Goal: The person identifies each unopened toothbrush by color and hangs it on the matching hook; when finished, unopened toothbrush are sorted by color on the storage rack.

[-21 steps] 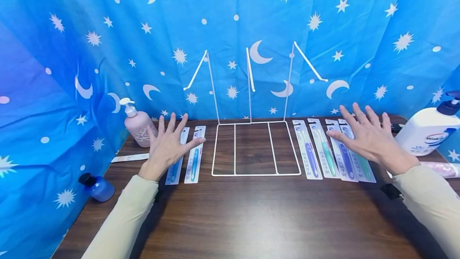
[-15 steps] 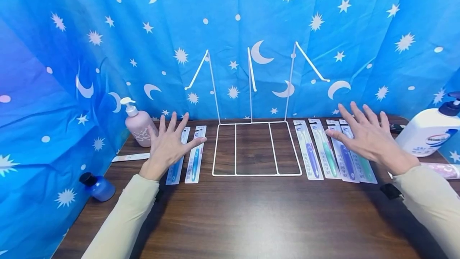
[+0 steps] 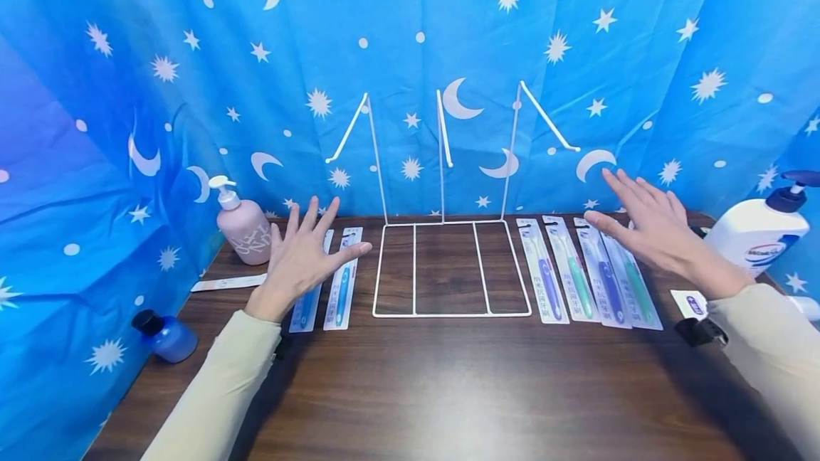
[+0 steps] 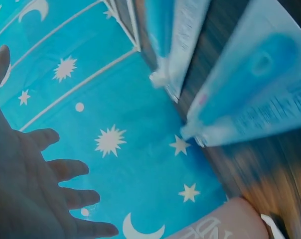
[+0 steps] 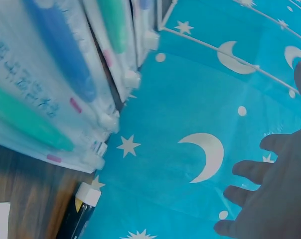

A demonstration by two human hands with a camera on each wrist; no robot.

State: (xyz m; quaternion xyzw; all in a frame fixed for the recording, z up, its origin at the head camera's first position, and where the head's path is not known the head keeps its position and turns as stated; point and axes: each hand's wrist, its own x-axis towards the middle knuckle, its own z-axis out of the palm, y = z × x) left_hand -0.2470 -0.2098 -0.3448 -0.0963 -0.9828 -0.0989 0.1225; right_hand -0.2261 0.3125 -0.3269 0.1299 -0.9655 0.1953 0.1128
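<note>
My left hand [image 3: 297, 262] hovers with spread fingers over two packaged blue toothbrushes, partly covering the outer one [image 3: 307, 308]; the inner pack [image 3: 344, 279] shows whole. Both packs also appear in the left wrist view, beside the hand's outstretched fingers [image 4: 68, 169]. On the other side my right hand [image 3: 660, 237] is held above several packaged toothbrushes with purple and green handles, such as a purple one [image 3: 544, 272] and a green one [image 3: 573, 269]. Neither hand holds anything. Between them stands a white wire rack [image 3: 451, 316] with three tall hooked uprights.
A pink pump bottle [image 3: 245, 233], a flat white strip [image 3: 229, 283] and a blue bottle with a black cap [image 3: 168, 336] stand or lie at left. At right are a white pump bottle [image 3: 756, 237] and a small white card [image 3: 688, 303]. A blue star-patterned curtain [image 3: 410, 13] hangs behind.
My right hand has turned more onto its side and its fingertips have risen a little, uncovering more of the card near the wrist. The left hand stays nearly in place. The head view shifts slightly.
</note>
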